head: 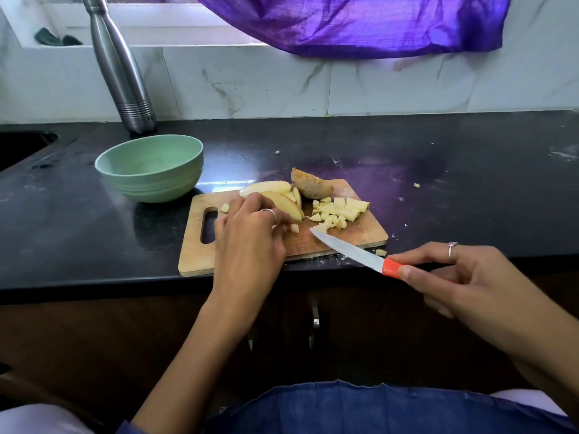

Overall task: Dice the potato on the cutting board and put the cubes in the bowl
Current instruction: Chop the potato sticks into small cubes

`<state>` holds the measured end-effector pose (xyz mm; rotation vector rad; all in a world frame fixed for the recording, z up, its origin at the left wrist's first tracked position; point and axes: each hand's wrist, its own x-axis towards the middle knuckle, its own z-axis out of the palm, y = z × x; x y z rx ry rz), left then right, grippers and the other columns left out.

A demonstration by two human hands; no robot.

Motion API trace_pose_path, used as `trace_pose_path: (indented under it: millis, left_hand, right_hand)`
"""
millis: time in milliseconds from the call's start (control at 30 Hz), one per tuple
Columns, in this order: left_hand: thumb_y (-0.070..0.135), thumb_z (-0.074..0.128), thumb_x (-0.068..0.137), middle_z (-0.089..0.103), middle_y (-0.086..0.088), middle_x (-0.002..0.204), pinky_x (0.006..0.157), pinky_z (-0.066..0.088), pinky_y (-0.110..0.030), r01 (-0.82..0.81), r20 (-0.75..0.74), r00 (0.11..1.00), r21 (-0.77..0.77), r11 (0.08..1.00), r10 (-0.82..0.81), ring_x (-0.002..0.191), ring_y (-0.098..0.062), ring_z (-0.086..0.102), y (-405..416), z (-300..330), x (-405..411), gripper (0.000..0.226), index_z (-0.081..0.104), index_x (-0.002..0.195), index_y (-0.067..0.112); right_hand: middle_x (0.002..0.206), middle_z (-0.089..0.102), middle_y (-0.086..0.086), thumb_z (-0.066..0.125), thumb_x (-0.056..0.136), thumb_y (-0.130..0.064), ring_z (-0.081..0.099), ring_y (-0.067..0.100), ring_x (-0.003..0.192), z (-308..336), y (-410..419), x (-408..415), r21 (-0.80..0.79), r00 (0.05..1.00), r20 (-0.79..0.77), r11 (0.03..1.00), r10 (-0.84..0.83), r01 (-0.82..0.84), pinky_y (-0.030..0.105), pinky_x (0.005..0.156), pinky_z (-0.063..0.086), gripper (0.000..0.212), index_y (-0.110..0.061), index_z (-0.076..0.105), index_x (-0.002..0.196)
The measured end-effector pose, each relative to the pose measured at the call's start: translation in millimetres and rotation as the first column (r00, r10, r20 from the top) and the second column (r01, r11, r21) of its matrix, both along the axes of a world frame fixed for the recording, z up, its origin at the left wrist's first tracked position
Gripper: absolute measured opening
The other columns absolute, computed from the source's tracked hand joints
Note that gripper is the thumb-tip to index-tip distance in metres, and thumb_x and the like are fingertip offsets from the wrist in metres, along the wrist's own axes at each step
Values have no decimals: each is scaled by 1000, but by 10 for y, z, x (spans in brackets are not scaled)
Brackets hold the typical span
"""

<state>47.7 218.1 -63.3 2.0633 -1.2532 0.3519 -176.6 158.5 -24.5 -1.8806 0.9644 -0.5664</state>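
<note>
Nearest, the right hand (463,277) grips the orange handle of a knife (354,252), thumb and fingers curled round it off the front edge of the counter (470,158); the blade runs up and to the left from that grip, and its tip lies over the cutting board (363,236), just short of a heap of cubes (340,211). One stray cube (381,252) sits on the counter right beside the handle, at the board's near right corner. To the left of the blade tip the left hand (247,236) rests on the board, its fingers bent over a potato wedge (282,205) and holding its near end; a small cube (294,228) lies just beside the fingertips and another (225,208) just past the knuckles, near the board's handle slot. Beyond the left hand lie a peeled slice (266,187) and a potato half with skin (311,186), at the far edge of the board. Farther left of that hand stands the green bowl (150,169), with no cubes visible in it, close to the board's far left corner. Behind the bowl a steel bottle (122,67) stands against the tiled wall (376,86), and a purple cloth (360,23) hangs above.
</note>
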Motion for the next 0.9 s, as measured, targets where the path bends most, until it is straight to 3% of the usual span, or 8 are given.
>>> trace_pose_path:
  millis: [133, 300, 433, 533, 600, 700, 800, 900]
  left_hand:
    - [12, 65, 85, 54, 12, 97, 83, 28, -27, 46, 9, 999, -16, 999, -46, 104, -15, 45, 13, 36, 17, 19, 73, 98, 24]
    - [12, 70, 82, 59, 6, 95, 70, 32, -4, 111, -194, 973, -93, 989, -128, 92, -12, 53, 65, 227, 213, 15, 74, 90, 25]
    - [17, 69, 84, 65, 0, 86, 62, 45, -28, 121, -362, 916, -165, 979, -175, 70, -6, 58, 128, 338, 457, 12, 72, 86, 28]
    - [13, 66, 86, 65, 2, 83, 51, 36, -26, 120, -376, 910, -158, 980, -172, 44, 3, 49, 181, 357, 543, 12, 72, 88, 24]
    - [14, 66, 86, 66, 5, 85, 56, 45, -31, 140, -337, 925, -122, 983, -173, 54, 1, 56, 191, 382, 595, 13, 70, 89, 26]
    - [22, 70, 83, 65, 4, 101, 75, 54, -45, 241, -236, 945, 37, 970, -226, 88, -16, 64, 141, 495, 666, 21, 67, 99, 35]
    - [27, 71, 82, 64, 7, 112, 87, 49, -36, 354, -87, 935, 251, 901, -343, 98, -14, 60, 6, 604, 670, 27, 68, 108, 32]
    - [23, 71, 82, 65, 4, 110, 83, 37, -20, 382, 43, 906, 346, 857, -421, 99, -15, 57, -134, 580, 621, 25, 71, 107, 25]
  right_hand:
    - [40, 48, -6, 61, 87, -24, 38, 3, 40, 16, -48, 23, -23, 999, -31, 999, 35, -36, 16, 46, 31, 13, -31, 71, 91]
    - [46, 52, -19, 63, 85, -29, 48, -2, 48, 30, 14, 23, -209, 999, -49, 978, 4, -14, 12, 45, 34, 11, -38, 69, 87]
    - [67, 62, -17, 62, 83, -37, 56, -2, 66, -15, 168, 121, -320, 997, -72, 947, 14, -37, 9, 54, 42, 14, -48, 66, 90]
    - [83, 61, -22, 60, 84, -40, 55, -4, 78, -77, 245, 254, -391, 993, -115, 918, 29, -72, 5, 60, 41, 18, -50, 64, 99]
    - [83, 62, -22, 59, 85, -41, 55, -4, 75, -102, 255, 318, -419, 992, -117, 904, 38, -84, 7, 58, 41, 20, -49, 64, 102]
    - [76, 59, -23, 61, 85, -38, 53, -11, 78, -117, 235, 331, -407, 996, -81, 910, 49, -78, 4, 61, 40, 19, -46, 65, 102]
    - [78, 64, -17, 62, 85, -35, 51, -13, 84, -120, 214, 283, -378, 998, -51, 924, 49, -65, 2, 65, 40, 19, -45, 66, 100]
    - [78, 63, -17, 63, 84, -33, 49, -16, 88, -125, 191, 237, -350, 999, -24, 936, 41, -47, 0, 66, 40, 20, -48, 65, 97]
